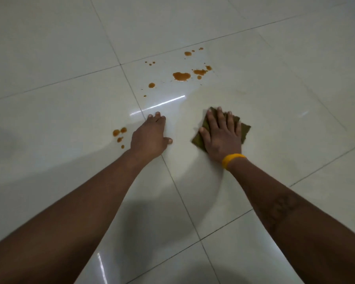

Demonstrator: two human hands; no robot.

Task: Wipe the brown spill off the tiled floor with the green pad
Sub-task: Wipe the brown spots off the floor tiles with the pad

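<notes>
Brown spill (pixel 181 76) lies in several blots and drops on the white tiled floor (pixel 275 95), the biggest puddle ahead of both hands. A smaller cluster of brown drops (pixel 119 134) sits just left of my left hand. My right hand (pixel 221 134) presses flat with straight fingers on the dull green pad (pixel 245 131), which lies on the floor below the main spill and apart from it. A yellow band circles that wrist. My left hand (pixel 150 138) rests on the bare tile with its fingertips down, holding nothing.
Glossy white tiles with dark grout lines stretch on all sides. A streak of reflected light (pixel 162 103) crosses the tile between the hands and the spill. My shadow darkens the floor near the bottom edge.
</notes>
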